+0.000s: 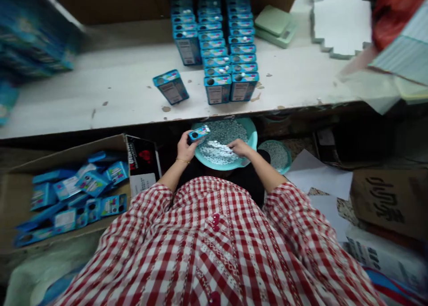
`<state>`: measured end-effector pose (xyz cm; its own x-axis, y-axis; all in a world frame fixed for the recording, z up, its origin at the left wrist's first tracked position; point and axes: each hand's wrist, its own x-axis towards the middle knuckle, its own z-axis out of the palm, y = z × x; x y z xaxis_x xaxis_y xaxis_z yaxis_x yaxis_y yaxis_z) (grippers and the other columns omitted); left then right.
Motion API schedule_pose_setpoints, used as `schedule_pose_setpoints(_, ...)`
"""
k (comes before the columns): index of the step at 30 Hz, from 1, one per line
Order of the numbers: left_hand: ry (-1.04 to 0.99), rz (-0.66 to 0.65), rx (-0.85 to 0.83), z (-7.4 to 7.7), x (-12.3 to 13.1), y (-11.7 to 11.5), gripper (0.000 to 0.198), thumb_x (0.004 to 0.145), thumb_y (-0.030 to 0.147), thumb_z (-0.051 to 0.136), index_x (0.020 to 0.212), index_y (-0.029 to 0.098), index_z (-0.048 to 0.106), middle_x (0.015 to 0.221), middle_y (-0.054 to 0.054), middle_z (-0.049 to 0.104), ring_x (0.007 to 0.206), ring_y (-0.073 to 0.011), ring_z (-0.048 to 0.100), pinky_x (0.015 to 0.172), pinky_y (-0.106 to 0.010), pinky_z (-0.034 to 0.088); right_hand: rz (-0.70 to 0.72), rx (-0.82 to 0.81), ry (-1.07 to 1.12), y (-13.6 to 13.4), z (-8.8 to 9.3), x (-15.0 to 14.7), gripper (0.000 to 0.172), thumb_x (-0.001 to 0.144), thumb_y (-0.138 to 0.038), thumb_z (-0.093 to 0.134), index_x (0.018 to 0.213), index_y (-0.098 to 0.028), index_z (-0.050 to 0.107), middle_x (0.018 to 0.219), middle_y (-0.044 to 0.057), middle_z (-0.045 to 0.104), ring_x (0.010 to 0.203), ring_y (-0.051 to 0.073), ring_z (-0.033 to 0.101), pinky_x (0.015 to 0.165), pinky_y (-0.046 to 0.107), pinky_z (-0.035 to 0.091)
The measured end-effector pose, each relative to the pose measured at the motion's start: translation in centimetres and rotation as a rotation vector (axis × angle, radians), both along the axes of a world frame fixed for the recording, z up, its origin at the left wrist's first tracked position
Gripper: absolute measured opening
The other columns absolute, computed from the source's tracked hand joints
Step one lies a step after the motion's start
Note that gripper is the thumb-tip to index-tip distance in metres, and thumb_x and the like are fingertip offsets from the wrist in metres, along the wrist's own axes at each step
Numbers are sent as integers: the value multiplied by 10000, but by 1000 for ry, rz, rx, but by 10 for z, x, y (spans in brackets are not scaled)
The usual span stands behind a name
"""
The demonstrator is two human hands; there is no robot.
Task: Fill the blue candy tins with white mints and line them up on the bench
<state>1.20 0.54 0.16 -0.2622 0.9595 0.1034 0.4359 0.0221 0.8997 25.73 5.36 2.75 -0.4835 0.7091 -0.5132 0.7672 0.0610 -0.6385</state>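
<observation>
a small blue box (pixel 197 134) is tilted over the left rim of a turquoise basin (pixel 253 141), pinched by the left hand's (pixel 186 148) fingers. the right hand (pixel 238 147) is among white pellets (pixel 217 152); whether its fingers press together, i cannot tell. this looks like filling, so the next move likely calls for a steady box mouth. beyond, blue boxes (pixel 217 89) stand in rows on the white table (pixel 127 83).

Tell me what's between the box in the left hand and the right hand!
In the head view, small white pieces in the tub lie between the box in the left hand and the right hand.
</observation>
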Motion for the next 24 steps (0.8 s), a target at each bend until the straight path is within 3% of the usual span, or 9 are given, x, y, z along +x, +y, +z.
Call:
schedule_pose_setpoints(7,86,-87,-32,1,7,3,370,721,201,616,1087,175,562,1082,-57,648,997,-197,604,922,-332,470,55,-8,41,19,50,26,350,706,-108,510,943,-158,762,761,-21,720,726,150,611,645,194,448)
schedule_pose_setpoints(10,138,-150,-40,1,15,1,387,712,145,573,1099,159,575,1119,-75,639,1037,-215,594,946,-343,458,113,41,-32,23,72,15,369,702,-125,498,955,-165,763,723,-18,704,699,151,597,621,205,428)
schedule_pose_setpoints(14,217,-210,-26,1,24,0,417,707,107,532,1118,144,585,1147,-91,632,1084,-229,568,976,-354,437,291,191,-246,26,96,-12,353,712,-137,494,916,-201,774,780,16,722,781,172,616,660,216,402)
schedule_pose_setpoints(18,254,-237,-24,2,26,-1,434,704,91,513,1130,131,585,1153,-103,630,1090,-239,559,979,-372,430,376,292,-404,25,107,-31,378,728,-135,488,958,-245,767,924,56,732,909,210,627,718,240,397)
schedule_pose_setpoints(24,253,-215,-42,-3,23,1,427,700,113,519,1118,170,586,1129,-77,636,1035,-237,573,950,-382,442,371,299,-439,20,112,-29,372,768,-177,481,1008,-255,755,919,70,733,871,202,627,685,229,394)
